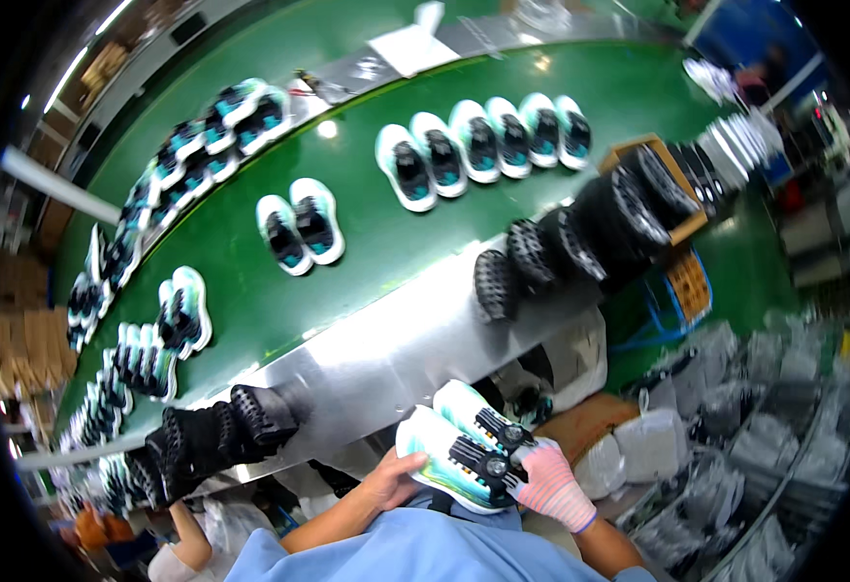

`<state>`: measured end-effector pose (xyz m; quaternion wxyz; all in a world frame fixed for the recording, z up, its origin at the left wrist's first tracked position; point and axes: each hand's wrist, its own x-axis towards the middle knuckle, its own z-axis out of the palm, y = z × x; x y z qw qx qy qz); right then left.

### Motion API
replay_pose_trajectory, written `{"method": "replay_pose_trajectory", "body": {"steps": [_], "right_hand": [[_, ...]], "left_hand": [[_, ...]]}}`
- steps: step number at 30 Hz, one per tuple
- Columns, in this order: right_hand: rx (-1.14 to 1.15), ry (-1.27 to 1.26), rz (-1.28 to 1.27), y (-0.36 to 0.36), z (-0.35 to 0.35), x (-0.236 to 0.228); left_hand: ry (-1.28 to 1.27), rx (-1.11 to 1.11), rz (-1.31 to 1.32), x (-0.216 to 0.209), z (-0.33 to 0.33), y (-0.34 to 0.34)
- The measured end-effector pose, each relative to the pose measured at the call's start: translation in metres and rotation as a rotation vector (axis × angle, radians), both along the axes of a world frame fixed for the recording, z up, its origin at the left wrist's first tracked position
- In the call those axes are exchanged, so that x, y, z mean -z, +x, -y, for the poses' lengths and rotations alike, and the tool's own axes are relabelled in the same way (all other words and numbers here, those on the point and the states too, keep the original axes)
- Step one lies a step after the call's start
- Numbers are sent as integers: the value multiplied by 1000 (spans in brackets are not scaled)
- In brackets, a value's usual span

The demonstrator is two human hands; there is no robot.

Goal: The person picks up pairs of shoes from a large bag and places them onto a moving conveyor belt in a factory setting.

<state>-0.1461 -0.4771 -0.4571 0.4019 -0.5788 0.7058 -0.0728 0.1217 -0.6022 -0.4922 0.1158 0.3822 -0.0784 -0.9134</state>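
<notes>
I hold a pair of white and turquoise sneakers (444, 456) side by side in front of my blue-clothed body. Their soles face down and away from view, and black straps and laces show on the uppers. The bare fingers of my left hand (394, 479) grip the near sneaker at its left side, with the thumb on top. My right hand (551, 487), in a pink and white striped glove, closes on the black-collared right end of the pair. Its fingertips are partly hidden.
Several matching sneakers (480, 141) stand in pairs on the green conveyor belt (367, 310). Dark boot-like items (495, 286) line its steel edge (367, 364), left and right. Plastic-wrapped bundles (716, 436) fill racks at right. Another person's arm (190, 533) shows at lower left.
</notes>
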Motion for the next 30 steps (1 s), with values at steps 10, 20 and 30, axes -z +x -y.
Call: {"method": "replay_pose_trajectory", "body": {"steps": [10, 20, 30], "right_hand": [[0, -187, 142, 121, 260, -5], [21, -252, 236, 310, 471, 82], [50, -193, -106, 289, 508, 90]], "left_hand": [[-930, -264, 830, 87, 67, 83], [-1684, 370, 1459, 144, 48, 85], [-1622, 368, 1396, 139, 54, 84]]}}
